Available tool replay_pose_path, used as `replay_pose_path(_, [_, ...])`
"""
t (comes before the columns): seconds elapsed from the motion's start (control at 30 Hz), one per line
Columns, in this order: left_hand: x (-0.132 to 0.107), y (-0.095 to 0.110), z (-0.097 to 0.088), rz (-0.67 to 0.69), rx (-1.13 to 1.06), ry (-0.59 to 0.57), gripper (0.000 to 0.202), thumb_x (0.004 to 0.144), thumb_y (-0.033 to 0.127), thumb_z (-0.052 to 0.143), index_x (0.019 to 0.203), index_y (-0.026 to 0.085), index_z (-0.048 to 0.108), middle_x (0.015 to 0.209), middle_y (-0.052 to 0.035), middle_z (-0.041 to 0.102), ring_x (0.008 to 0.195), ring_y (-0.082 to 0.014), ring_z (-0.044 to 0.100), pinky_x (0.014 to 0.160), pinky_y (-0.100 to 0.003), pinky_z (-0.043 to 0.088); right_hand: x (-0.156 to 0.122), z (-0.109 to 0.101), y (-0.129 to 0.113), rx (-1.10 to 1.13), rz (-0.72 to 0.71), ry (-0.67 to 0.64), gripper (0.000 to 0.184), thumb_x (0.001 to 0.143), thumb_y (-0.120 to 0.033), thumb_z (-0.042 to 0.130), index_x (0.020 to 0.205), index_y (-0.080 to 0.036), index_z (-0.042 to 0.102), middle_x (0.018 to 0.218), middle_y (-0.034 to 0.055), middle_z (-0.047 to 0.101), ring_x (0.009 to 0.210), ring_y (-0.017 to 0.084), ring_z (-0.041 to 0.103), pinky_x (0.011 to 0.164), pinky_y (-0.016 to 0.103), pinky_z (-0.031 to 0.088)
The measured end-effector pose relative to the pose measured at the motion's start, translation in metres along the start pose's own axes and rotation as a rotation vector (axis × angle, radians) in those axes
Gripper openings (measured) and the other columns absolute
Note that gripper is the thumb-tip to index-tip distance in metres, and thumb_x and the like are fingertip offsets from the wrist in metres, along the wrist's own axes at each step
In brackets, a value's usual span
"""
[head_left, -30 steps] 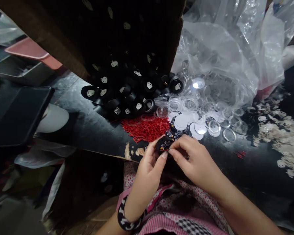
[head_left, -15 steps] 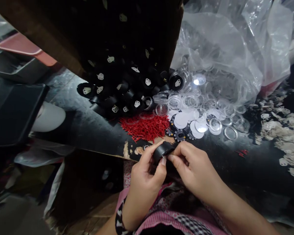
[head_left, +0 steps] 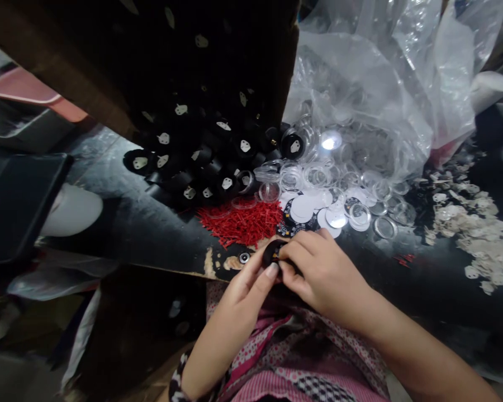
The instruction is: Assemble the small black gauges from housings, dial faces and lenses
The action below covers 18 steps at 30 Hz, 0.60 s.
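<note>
The left hand (head_left: pixel 243 296) clamped the cup (head_left: pixel 269 254); the right hand's (head_left: pixel 322 271) fingers touched its face, grip unclear. The dials' (head_left: pixel 285 229) print was illegible. The box (head_left: pixel 79 92) at eleven o'clock held more cups (head_left: pixel 245 146); the bag (head_left: pixel 360 72) at one, lids (head_left: pixel 373 146).

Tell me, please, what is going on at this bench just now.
The person's left hand holds a small round black case near the bench's front edge, while the fingertips of the right hand work at its face; whether they pinch anything is hidden. Just beyond lie a heap of small red sticks, white discs, and clear plastic rings. More black cases lie behind the sticks, and pale flat pieces are spread off to the right.
</note>
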State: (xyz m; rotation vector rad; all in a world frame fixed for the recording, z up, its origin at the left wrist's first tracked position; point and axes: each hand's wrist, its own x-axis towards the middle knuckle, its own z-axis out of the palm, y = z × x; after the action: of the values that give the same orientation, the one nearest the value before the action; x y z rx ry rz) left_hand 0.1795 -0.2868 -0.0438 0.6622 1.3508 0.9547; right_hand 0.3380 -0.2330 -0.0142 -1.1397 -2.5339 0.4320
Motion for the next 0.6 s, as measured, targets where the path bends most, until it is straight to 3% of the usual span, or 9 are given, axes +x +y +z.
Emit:
replay_pose_path(0.13, [0.0,-0.007,0.006,-0.074,-0.074,0.08,0.032,0.085,0.043,0.062,0.113,0.031,0.071,0.131,0.0001,0.065,0.125,-0.0264,0.057,0.105,-0.037,0.047,0.004,0.001,-0.008,0.012,0.057,0.029,0.013,0.087,-0.014,0.049,0.083,-0.015,0.06,0.08,0.005,0.062,0.076,0.019,0.055,0.075,0.034,0.038])
replay_pose_path(0.23, [0.004,-0.012,0.009,-0.042,-0.036,0.079,0.032,0.08,0.043,0.069,0.11,0.033,0.072,0.135,0.0031,0.062,0.133,-0.0263,0.048,0.114,-0.037,0.035,0.003,-0.004,-0.007,0.132,0.219,-0.006,0.007,0.086,-0.014,0.055,0.083,-0.016,0.061,0.079,0.0012,0.064,0.074,0.016,0.056,0.072,0.03,0.04])
replay_pose_path(0.3, [0.006,-0.015,0.009,-0.015,0.002,0.057,0.039,0.077,0.043,0.072,0.115,0.035,0.07,0.136,0.0039,0.061,0.135,-0.026,0.045,0.118,-0.038,0.026,-0.002,-0.011,0.004,0.256,0.265,-0.061,0.006,0.087,-0.015,0.059,0.083,-0.018,0.062,0.079,-0.0011,0.065,0.073,0.013,0.058,0.07,0.026,0.042])
replay_pose_path(0.37, [0.007,-0.016,0.01,-0.036,-0.049,0.033,0.046,0.078,0.046,0.07,0.122,0.035,0.065,0.136,0.0022,0.06,0.13,-0.0268,0.051,0.116,-0.042,0.031,-0.012,-0.02,0.027,0.29,0.337,-0.031,0.005,0.088,-0.02,0.061,0.089,-0.02,0.065,0.085,-0.0002,0.067,0.076,0.014,0.061,0.071,0.026,0.044])
replay_pose_path(0.43, [0.008,-0.017,0.012,-0.079,-0.191,0.026,0.048,0.08,0.046,0.069,0.126,0.034,0.061,0.138,0.0002,0.06,0.121,-0.0265,0.059,0.109,-0.042,0.042,-0.023,-0.028,0.057,0.087,0.539,0.123,0.019,0.089,-0.028,0.061,0.106,-0.019,0.064,0.101,0.0064,0.067,0.086,0.02,0.063,0.077,0.033,0.047])
replay_pose_path(0.47, [0.009,-0.017,0.015,-0.091,-0.267,0.022,0.047,0.081,0.045,0.068,0.126,0.033,0.061,0.138,-0.0003,0.06,0.118,-0.0256,0.062,0.105,-0.04,0.048,-0.028,-0.031,0.071,-0.059,0.626,0.138,0.029,0.089,-0.032,0.062,0.115,-0.019,0.061,0.111,0.011,0.064,0.092,0.025,0.062,0.081,0.04,0.047])
replay_pose_path(0.53, [0.01,-0.016,0.021,-0.093,-0.38,-0.005,0.041,0.082,0.042,0.068,0.121,0.031,0.064,0.134,-0.0013,0.063,0.113,-0.0237,0.065,0.098,-0.036,0.054,-0.037,-0.034,0.095,-0.257,0.678,0.096,0.043,0.087,-0.035,0.063,0.125,-0.017,0.056,0.122,0.0162,0.057,0.099,0.032,0.061,0.084,0.048,0.046])
replay_pose_path(0.6, [0.01,-0.016,0.028,-0.082,-0.448,-0.027,0.035,0.083,0.038,0.069,0.115,0.027,0.068,0.126,-0.0029,0.068,0.11,-0.0228,0.066,0.093,-0.034,0.057,-0.042,-0.034,0.108,-0.302,0.65,0.049,0.044,0.087,-0.033,0.06,0.127,-0.016,0.054,0.119,0.0159,0.057,0.096,0.032,0.061,0.083,0.049,0.047])
